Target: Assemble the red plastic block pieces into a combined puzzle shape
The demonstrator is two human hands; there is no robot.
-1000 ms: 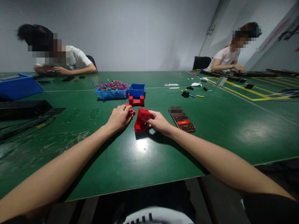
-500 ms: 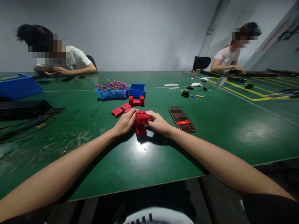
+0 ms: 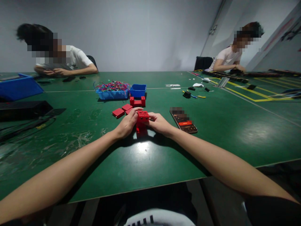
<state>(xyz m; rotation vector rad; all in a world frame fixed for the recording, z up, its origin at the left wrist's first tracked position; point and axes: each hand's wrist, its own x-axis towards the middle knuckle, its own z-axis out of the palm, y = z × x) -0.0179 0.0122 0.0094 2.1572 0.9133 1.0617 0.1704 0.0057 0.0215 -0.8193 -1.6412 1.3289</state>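
Between my two hands is a red block-like part (image 3: 142, 116) with dark holes in its near face, its lower end reaching down towards the green table (image 3: 150, 169). My left hand (image 3: 127, 123) grips its left side, and my right hand (image 3: 159, 123) grips the right side. Several flat red pieces (image 3: 118, 113) lie just beyond my left hand. Behind the held part stands another red piece (image 3: 137, 101), U-shaped with two raised ends.
A blue bin of coloured wires (image 3: 113, 93) stands beside a small blue bin (image 3: 138, 90). A phone (image 3: 184, 121) lies right of my hands. Black device (image 3: 25, 110) and larger blue bin (image 3: 20, 88) are at left. Two people sit across the table.
The held red part is tilted slightly differently, its holed face turned more towards me. My left fingers have risen a little along its top left.
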